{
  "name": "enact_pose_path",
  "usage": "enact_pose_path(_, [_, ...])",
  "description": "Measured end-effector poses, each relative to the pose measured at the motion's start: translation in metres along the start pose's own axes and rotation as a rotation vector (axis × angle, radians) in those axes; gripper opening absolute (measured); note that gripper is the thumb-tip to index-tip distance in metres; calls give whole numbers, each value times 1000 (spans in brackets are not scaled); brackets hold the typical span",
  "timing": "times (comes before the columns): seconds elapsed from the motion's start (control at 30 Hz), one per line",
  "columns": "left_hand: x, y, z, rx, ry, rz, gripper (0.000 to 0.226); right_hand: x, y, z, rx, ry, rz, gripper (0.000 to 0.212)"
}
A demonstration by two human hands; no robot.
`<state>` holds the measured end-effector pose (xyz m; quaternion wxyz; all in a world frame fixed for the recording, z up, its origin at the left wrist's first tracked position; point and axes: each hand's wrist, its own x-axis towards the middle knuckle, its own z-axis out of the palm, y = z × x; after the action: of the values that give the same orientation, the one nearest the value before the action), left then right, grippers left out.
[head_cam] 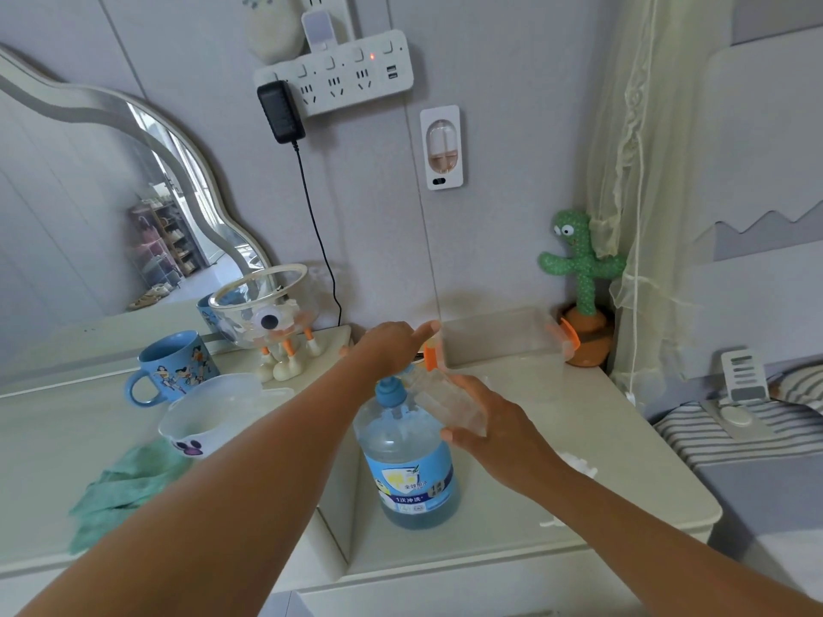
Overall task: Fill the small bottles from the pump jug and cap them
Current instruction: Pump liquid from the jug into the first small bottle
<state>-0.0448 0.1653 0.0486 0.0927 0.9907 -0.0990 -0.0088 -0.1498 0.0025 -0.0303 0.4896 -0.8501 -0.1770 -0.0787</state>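
On the tabletop (579, 438), pump jug (412, 465) upright. Just above its shoulder, clear small bottle (445, 403) tilted, orange neck (431, 351) uppermost, wrapped by the right grip (494, 425). Over the pump head, left grip (392, 345) spread flat, forefinger stretched out, holding nothing. Spout and bottle mouth hidden beneath it; bottle's fill too blurred to tell.
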Motion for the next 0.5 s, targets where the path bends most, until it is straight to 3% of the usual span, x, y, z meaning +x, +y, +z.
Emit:
enact_pose_path(0.17, [4, -8, 10, -15, 60, 37, 67, 1, 9, 6, 51, 27, 11, 65])
enact_pose_path(0.5, [0, -1, 4, 41, 3, 45, 62, -2, 2, 2, 36, -4, 38, 64])
